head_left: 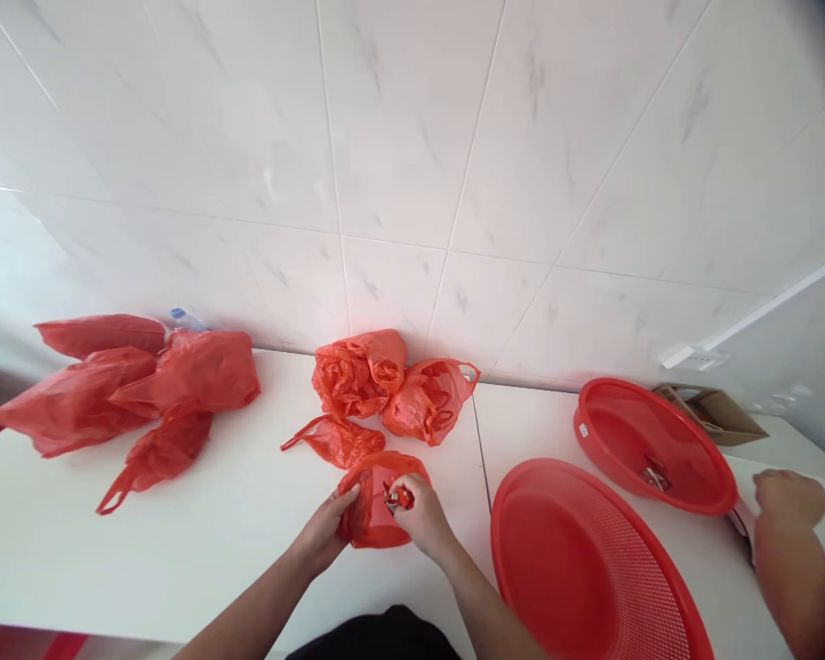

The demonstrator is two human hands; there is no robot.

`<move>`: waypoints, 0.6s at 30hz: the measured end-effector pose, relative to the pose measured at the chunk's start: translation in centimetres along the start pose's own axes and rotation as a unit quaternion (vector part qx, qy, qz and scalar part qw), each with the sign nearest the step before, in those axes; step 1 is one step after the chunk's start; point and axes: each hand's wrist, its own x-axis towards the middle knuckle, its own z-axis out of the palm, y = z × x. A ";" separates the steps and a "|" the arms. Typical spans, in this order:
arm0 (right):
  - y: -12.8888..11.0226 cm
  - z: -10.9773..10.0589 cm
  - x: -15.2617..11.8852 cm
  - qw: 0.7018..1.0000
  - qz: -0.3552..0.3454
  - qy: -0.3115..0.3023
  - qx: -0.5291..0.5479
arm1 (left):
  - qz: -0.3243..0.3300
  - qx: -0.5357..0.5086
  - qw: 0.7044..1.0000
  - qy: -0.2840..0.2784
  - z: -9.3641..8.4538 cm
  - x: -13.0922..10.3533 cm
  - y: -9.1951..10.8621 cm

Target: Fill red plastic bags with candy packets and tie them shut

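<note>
In the head view, both forearms are slanting inward from the lower edge, the left hand (pixel 326 532) pinching the rim of a red plastic bag (pixel 367 530) at lower centre between thumb and fingers, while the right hand (pixel 423 521) is curling closely around small red-and-metal pieces (pixel 400 498) at the bag's mouth. Other red bags (pixel 361 367) are sitting just beyond on the white desk (pixel 268 541), and a large red basket (pixel 556 559) is filling the lower right, near a red basin (pixel 619 431) and a co-worker's hand (pixel 790 500).

White table (pixel 199 559) | red bags (pixel 423 403) centre, left | perforated basket (pixel 564 559), basin (pixel 632 431) right | cardboard box (pixel 734 418)
</note>
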 end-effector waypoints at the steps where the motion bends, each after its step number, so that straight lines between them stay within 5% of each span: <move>1: -0.1 0.3 0.0 1.000 0.009 -0.004 0.001 | -0.004 0.004 1.000 0.005 0.1 0.0 0.0; 6: 0.1 1.3 0.5 0.998 0.060 -0.003 0.008 | -0.018 0.022 1.000 0.009 0.5 -0.3 0.0; 10: 1.0 -0.5 0.5 0.996 0.066 0.050 -0.012 | -0.011 0.014 1.000 -0.002 0.2 -0.3 0.1; 16: 3.2 -4.5 -1.9 0.961 0.015 0.236 -0.145 | 0.009 0.043 0.999 -0.014 -1.2 -0.6 1.1; 18: 4.0 -5.1 -2.5 0.956 0.037 0.254 -0.146 | 0.018 0.083 0.996 -0.028 -0.8 -0.9 1.7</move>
